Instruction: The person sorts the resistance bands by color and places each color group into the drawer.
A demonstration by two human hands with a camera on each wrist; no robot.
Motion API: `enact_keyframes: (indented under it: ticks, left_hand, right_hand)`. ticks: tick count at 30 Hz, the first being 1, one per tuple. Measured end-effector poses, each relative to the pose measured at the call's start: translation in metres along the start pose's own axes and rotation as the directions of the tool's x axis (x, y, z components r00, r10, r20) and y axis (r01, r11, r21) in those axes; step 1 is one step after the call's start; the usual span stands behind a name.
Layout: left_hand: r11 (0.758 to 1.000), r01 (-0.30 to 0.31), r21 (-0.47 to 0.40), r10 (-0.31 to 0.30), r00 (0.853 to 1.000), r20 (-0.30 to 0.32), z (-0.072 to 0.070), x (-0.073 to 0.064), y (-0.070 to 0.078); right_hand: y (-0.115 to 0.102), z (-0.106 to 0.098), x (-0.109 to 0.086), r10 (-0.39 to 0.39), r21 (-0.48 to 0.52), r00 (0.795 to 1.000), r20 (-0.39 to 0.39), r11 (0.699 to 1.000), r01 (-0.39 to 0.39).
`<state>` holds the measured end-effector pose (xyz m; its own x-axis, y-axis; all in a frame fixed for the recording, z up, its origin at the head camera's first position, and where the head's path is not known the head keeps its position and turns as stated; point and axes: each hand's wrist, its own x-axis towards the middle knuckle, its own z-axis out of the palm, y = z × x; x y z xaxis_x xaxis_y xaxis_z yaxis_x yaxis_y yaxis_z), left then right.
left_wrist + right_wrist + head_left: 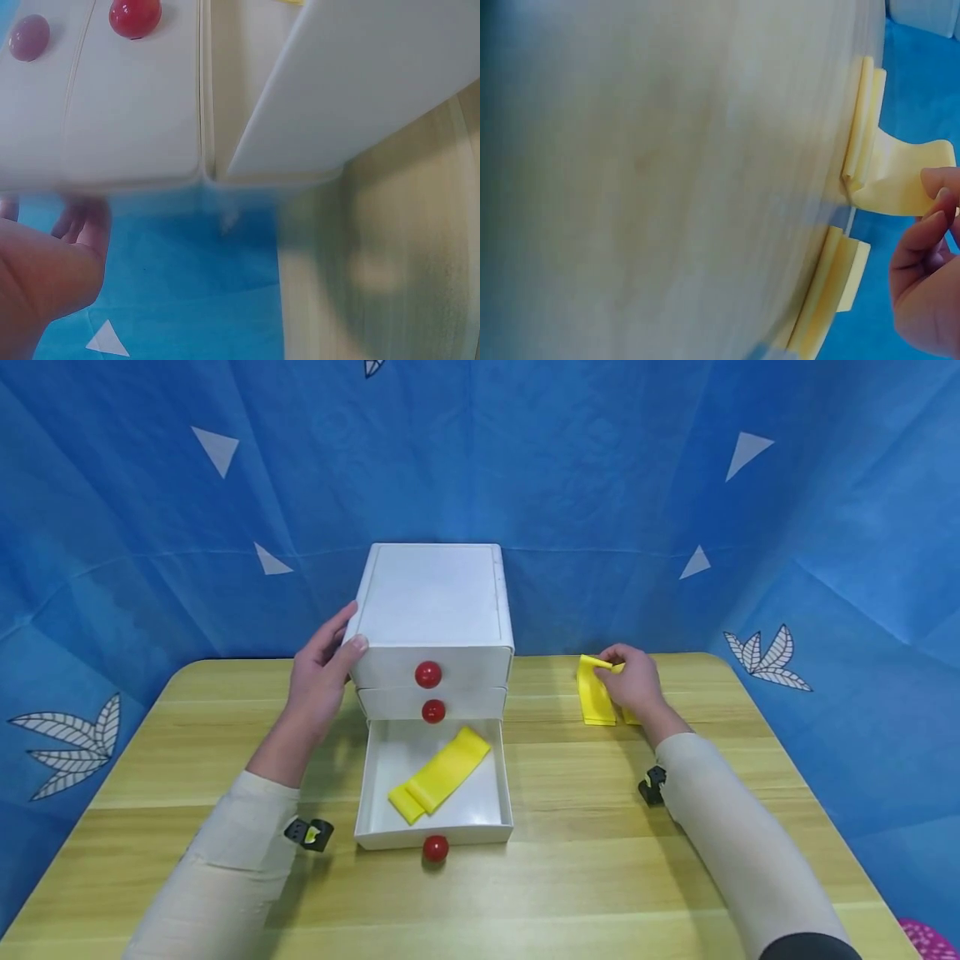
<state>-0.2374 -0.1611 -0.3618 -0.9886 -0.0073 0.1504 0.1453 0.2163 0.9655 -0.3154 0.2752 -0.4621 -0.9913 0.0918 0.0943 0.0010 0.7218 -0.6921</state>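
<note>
A white cabinet (435, 597) with red round knobs stands on the table, its bottom drawer (381, 756) pulled out. In that drawer lies a folded yellow band (453, 766). My left hand (317, 672) rests against the cabinet's left side, thumb at the top edge near the front corner. Right of the cabinet, my right hand (636, 683) pinches the end of a folded yellow band (594, 697). The right wrist view shows that lifted end (896, 176) curving up from the folded part. Another yellow band (825, 296) lies beside it, partly hidden by my hand in the head view.
The two upper drawers, with red knobs (428, 674), are closed. A blue cloth (585, 485) with white triangles and leaf shapes hangs behind the wooden table (577, 877). Small black devices (309, 834) sit at both wrists.
</note>
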Motion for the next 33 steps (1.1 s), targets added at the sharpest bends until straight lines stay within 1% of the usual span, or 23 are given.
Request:
enact_keyframes:
  ticks: [5, 9, 13, 16, 20, 25, 28, 33]
  left_hand:
    - [1.0, 0.001, -0.003, -0.001, 1.0, -0.004, 0.0, 0.0, 0.0]
    - [1.0, -0.001, -0.003, 0.001, 1.0, -0.007, 0.0, 0.001, 0.0]
    - [1.0, -0.001, -0.001, 0.001, 1.0, -0.006, 0.001, 0.002, -0.001]
    - [1.0, 0.0, -0.003, 0.0, 1.0, -0.003, 0.001, 0.001, -0.001]
    - [1.0, 0.005, -0.006, -0.005, 1.0, 0.0, 0.0, 0.0, -0.001]
    - [1.0, 0.008, -0.006, -0.008, 1.0, -0.001, 0.0, -0.001, 0.0]
    - [1.0, 0.005, -0.012, -0.005, 1.0, 0.001, 0.0, -0.002, 0.0]
    - [1.0, -0.003, -0.019, 0.003, 1.0, 0.004, 0.0, -0.001, 0.001]
  right_hand:
    - [-0.005, -0.004, -0.01, 0.004, 0.016, 1.0, -0.008, 1.0, -0.004]
    - [-0.01, -0.009, -0.019, 0.002, 0.028, 1.0, -0.03, 1.0, -0.001]
    - [-0.014, -0.014, -0.03, -0.018, 0.031, 0.998, -0.057, 0.999, 0.02]
    - [-0.017, -0.017, -0.038, -0.05, 0.027, 0.996, -0.071, 0.998, 0.052]
    - [-0.019, -0.021, -0.047, -0.086, 0.032, 0.993, -0.082, 0.996, 0.089]
    - [-0.019, -0.024, -0.056, -0.107, 0.036, 0.99, -0.09, 0.993, 0.111]
    - [-0.021, -0.027, -0.062, -0.102, 0.044, 0.99, -0.099, 0.993, 0.107]
    - [-0.026, -0.033, -0.074, -0.084, 0.084, 0.99, -0.112, 0.992, 0.094]
